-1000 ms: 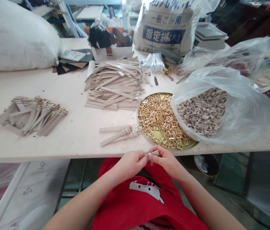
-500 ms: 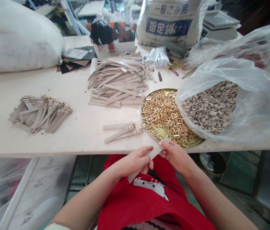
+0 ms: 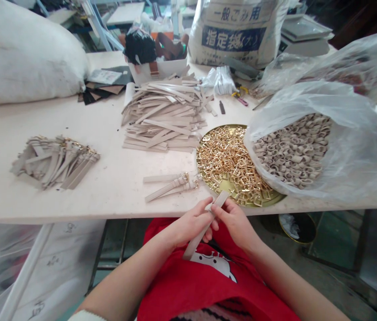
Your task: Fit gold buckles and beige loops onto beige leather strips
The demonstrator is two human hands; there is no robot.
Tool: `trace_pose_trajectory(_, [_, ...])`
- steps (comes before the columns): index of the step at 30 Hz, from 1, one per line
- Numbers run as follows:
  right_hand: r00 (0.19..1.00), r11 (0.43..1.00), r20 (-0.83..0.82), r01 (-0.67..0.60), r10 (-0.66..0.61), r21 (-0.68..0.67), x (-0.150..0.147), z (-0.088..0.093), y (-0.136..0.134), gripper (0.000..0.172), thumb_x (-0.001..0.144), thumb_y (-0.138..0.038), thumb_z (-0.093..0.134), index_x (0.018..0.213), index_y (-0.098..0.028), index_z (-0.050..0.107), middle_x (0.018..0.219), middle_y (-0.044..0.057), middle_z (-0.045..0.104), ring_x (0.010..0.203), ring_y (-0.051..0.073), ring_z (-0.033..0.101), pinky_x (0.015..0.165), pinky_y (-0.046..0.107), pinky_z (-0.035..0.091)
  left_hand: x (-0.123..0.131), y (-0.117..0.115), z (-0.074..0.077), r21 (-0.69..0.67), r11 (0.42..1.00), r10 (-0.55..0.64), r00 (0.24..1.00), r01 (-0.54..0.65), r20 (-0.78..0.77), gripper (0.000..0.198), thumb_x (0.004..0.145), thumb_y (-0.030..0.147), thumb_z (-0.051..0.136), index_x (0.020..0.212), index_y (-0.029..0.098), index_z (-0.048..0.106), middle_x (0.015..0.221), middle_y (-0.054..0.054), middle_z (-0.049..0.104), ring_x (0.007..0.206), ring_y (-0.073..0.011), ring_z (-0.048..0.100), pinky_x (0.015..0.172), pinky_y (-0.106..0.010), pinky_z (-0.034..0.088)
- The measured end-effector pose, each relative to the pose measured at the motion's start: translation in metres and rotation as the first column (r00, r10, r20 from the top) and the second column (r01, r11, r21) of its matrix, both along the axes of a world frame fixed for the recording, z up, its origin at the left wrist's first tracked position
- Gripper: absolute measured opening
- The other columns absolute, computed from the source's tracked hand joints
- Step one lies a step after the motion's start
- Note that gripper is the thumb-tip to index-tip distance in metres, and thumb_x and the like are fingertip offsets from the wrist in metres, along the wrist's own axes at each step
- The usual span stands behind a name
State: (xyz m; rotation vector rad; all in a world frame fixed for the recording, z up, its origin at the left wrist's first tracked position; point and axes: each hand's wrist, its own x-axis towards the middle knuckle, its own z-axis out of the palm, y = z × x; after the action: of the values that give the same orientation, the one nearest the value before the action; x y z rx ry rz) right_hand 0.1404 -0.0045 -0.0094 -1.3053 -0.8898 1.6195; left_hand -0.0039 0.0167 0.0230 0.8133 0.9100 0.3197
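Observation:
A beige leather strap (image 3: pixel 195 243) slants between my hands at the table's front edge, its lower end over my red apron (image 3: pixel 175 285). My left hand (image 3: pixel 193 224) is closed around its middle. With thumb and fingers my right hand (image 3: pixel 233 219) pinches the strap close to its upper end, right beside the left fingers. A small light piece, perhaps a strap loop, shows at the left fingertips. Just beyond lies a round brass-coloured tray (image 3: pixel 226 185) of gold buckles (image 3: pixel 223 149). Left of it rest a few straps with buckles (image 3: pixel 166 187).
Loose beige straps (image 3: pixel 165 111) are heaped behind. Buckled straps (image 3: pixel 56 162) form a pile at left. An open plastic bag (image 3: pixel 349 151) holds beige loops (image 3: pixel 295 149) at right. Large white sacks (image 3: pixel 24 53) and a printed bag (image 3: pixel 235 33) stand at the back.
My right hand has moved left and down along the strap, closer to my left hand. More of the strap's upper end now sticks out past the fingers.

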Motion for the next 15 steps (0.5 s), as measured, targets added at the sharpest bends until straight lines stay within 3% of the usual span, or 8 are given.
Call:
trace_pose_trajectory(3, [0.987, 0.989, 0.153, -0.064, 0.043, 0.133, 0.008, 0.002, 0.009, 0.021, 0.081, -0.042, 0.05, 0.084, -0.021, 0.055, 0.065, -0.001, 0.054, 0.06, 0.014, 0.05, 0.06, 0.027, 0.04, -0.002, 0.006, -0.004, 0.142, 0.989, 0.043, 0.998, -0.036, -0.052, 0.039, 0.084, 0.045, 0.04, 0.108, 0.014, 0.046, 0.057, 0.005, 0.046, 0.04, -0.0039, 0.039, 0.04, -0.016, 0.029])
trace_pose_trajectory(5, [0.929, 0.97, 0.368, -0.111, 0.024, 0.216, 0.022, 0.001, 0.024, 0.024, 0.084, -0.042, 0.044, 0.087, -0.021, 0.055, 0.072, 0.001, 0.056, 0.062, 0.015, 0.051, 0.06, 0.028, 0.04, -0.004, 0.01, -0.006, 0.262, 0.964, 0.078, 0.991, -0.048, -0.105, 0.035, 0.084, 0.047, 0.039, 0.087, 0.014, 0.049, 0.05, 0.007, 0.039, 0.038, -0.0039, 0.033, 0.038, -0.017, 0.025])
trace_pose_trajectory(7, [0.742, 0.935, 0.67, -0.216, -0.031, 0.282, 0.036, -0.001, 0.043, 0.021, 0.085, -0.037, 0.044, 0.088, -0.02, 0.057, 0.08, 0.004, 0.058, 0.071, 0.017, 0.053, 0.065, 0.03, 0.04, -0.006, 0.014, -0.006, 0.324, 0.944, 0.12, 0.983, -0.069, -0.14, 0.032, 0.084, 0.046, 0.038, 0.08, 0.015, 0.046, 0.046, 0.008, 0.037, 0.037, -0.0045, 0.031, 0.038, -0.017, 0.023])
trace_pose_trajectory(9, [0.45, 0.888, 0.891, -0.388, -0.053, 0.248, 0.045, -0.005, 0.061, 0.016, 0.084, -0.028, 0.046, 0.087, -0.019, 0.059, 0.087, 0.007, 0.058, 0.077, 0.019, 0.054, 0.069, 0.031, 0.039, -0.006, 0.016, -0.006, 0.338, 0.938, 0.139, 0.98, -0.083, -0.144, 0.03, 0.084, 0.044, 0.037, 0.08, 0.016, 0.045, 0.045, 0.008, 0.037, 0.036, -0.0049, 0.032, 0.037, -0.018, 0.023])
trace_pose_trajectory(12, [0.087, 0.81, 0.995, -0.58, -0.049, 0.091, 0.045, -0.01, 0.079, 0.018, 0.084, -0.02, 0.043, 0.086, -0.018, 0.061, 0.087, 0.009, 0.058, 0.079, 0.02, 0.055, 0.068, 0.03, 0.038, -0.006, 0.016, -0.009, 0.342, 0.935, 0.151, 0.978, -0.094, -0.145, 0.028, 0.084, 0.042, 0.036, 0.08, 0.015, 0.045, 0.044, 0.008, 0.038, 0.035, -0.0052, 0.032, 0.037, -0.018, 0.023])
trace_pose_trajectory(15, [-0.079, 0.753, 0.995, -0.658, -0.061, -0.006, 0.04, -0.012, 0.086, 0.018, 0.084, -0.016, 0.043, 0.081, -0.017, 0.06, 0.082, 0.009, 0.059, 0.078, 0.02, 0.056, 0.067, 0.029, 0.038, -0.008, 0.013, -0.013, 0.34, 0.935, 0.167, 0.97, -0.1, -0.176, 0.027, 0.083, 0.041, 0.036, 0.08, 0.016, 0.045, 0.044, 0.008, 0.039, 0.035, -0.0055, 0.034, 0.037, -0.018, 0.024])
